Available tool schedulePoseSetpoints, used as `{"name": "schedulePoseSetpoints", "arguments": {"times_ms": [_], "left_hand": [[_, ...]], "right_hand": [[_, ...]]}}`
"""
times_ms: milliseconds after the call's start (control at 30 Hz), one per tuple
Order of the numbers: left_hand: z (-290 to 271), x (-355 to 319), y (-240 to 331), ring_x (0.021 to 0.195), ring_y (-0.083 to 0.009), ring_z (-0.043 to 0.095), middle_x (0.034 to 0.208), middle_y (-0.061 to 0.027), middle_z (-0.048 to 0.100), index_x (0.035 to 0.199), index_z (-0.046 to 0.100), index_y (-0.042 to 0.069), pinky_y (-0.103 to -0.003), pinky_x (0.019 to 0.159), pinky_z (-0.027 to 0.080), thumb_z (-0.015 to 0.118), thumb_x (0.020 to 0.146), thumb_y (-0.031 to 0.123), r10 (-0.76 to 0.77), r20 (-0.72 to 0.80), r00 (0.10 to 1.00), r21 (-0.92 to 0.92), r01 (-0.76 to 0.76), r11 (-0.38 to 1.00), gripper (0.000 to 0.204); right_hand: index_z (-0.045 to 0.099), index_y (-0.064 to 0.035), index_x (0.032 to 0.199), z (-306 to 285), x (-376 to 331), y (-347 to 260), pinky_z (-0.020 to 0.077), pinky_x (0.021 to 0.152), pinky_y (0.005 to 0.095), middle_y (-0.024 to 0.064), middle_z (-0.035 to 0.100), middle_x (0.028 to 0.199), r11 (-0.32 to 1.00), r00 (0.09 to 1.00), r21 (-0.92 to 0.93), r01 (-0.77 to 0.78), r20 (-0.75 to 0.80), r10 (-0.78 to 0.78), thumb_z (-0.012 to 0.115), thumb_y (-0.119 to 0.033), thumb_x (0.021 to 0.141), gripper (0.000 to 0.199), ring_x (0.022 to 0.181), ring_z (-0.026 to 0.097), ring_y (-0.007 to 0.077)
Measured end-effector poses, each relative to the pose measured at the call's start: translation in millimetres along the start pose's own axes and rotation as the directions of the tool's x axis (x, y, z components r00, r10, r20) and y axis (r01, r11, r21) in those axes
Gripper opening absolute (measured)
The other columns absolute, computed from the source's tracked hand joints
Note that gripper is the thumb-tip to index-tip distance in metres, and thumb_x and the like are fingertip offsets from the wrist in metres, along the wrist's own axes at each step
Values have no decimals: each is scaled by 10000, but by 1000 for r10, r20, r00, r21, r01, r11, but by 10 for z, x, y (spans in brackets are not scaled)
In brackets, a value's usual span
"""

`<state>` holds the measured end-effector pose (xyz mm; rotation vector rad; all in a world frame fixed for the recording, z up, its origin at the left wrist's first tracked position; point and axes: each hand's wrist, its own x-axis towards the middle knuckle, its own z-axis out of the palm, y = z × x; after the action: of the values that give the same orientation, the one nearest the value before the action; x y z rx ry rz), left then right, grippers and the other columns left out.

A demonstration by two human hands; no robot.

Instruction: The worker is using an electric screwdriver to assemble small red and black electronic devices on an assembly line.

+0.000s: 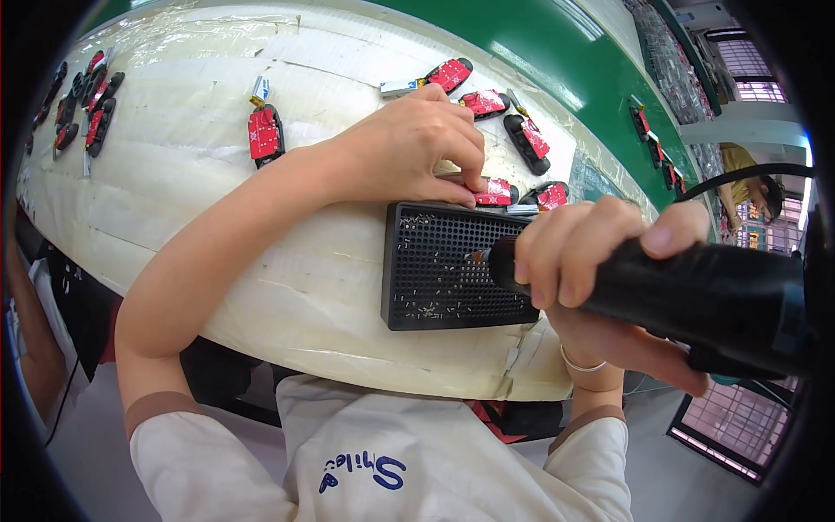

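Observation:
My right hand (600, 261) is wrapped around a thick black electric screwdriver (696, 291) with a cable at its back end. The screwdriver's bit points down at a black screw tray (400, 300), whose grid of holes holds many small silvery screws. I cannot make out whether a screw sits on the bit. Just beyond the tray's far edge, my left hand (426, 148) is closed, thumb and fingertips pinching the left end of a small black-cased part with a red circuit board (496, 192). That part is partly covered by my fingers.
Similar red-board parts (526, 143) lie beyond my hands, one alone (265, 135) to the left and several clustered (98, 113) at far left. More sit on the green surface (557, 65) at the right. A co-worker (744, 187) is at far right; another person's arm (35, 322) shows at left.

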<state>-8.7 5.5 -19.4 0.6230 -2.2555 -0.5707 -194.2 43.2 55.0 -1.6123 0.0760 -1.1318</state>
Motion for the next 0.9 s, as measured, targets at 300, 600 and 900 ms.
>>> {"name": "schedulePoseSetpoints", "arguments": {"times_ms": [300,600,900], "left_hand": [[-2,22,1,781,-129,537,739,40,590,687,616,109,-293,791,336,744,702,216,11,21,1000,21,-12,1000,167],[2,4,-2,782,-127,533,747,35,590,699,619,104,-291,785,334,744,705,204,9,10,1000,13,-10,1000,160],[2,30,17,783,-127,535,755,37,595,722,632,111,-297,803,343,742,701,198,-1,20,1000,11,0,1000,141]], "right_hand": [[403,-126,1171,-400,232,27,414,491,321,49,452,696,987,989,-57,148,15,-147,382,-889,566,974,514,468,164],[390,-103,1132,-434,218,263,454,471,316,81,465,649,985,985,-75,158,-58,-162,273,-888,612,949,486,489,174],[356,-51,1067,-398,218,307,449,438,289,111,485,615,979,972,-19,202,-119,-203,270,-904,510,1022,457,476,183]]}}
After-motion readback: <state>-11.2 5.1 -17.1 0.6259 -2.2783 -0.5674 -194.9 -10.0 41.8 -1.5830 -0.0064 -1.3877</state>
